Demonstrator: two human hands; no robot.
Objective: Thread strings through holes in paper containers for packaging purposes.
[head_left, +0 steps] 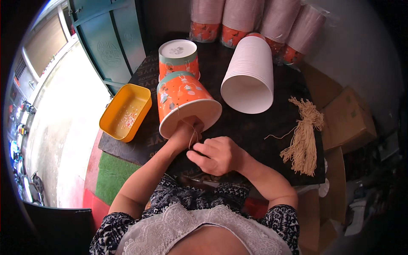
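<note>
An orange and green paper bucket [182,94] with printed figures is tilted with its white-rimmed mouth toward me. My left hand [190,128] reaches inside that mouth; its fingers are mostly hidden there. A thin beige string [194,137] runs from the bucket's rim across my left hand to my right hand. Just right of the mouth, my right hand [216,155] is closed, thumb and fingers pinching the string. Behind the tilted bucket stands another orange bucket [178,63], upside down with its white base up.
On the dark table [187,157], a yellow tub [146,100] holding small pale and red bits sits left. White nested buckets [247,76] lie on their side, right of centre. A bundle of beige strings [304,144] lies right. Wrapped bucket stacks [242,17] stand behind; a cardboard box [348,121] is beyond the right edge.
</note>
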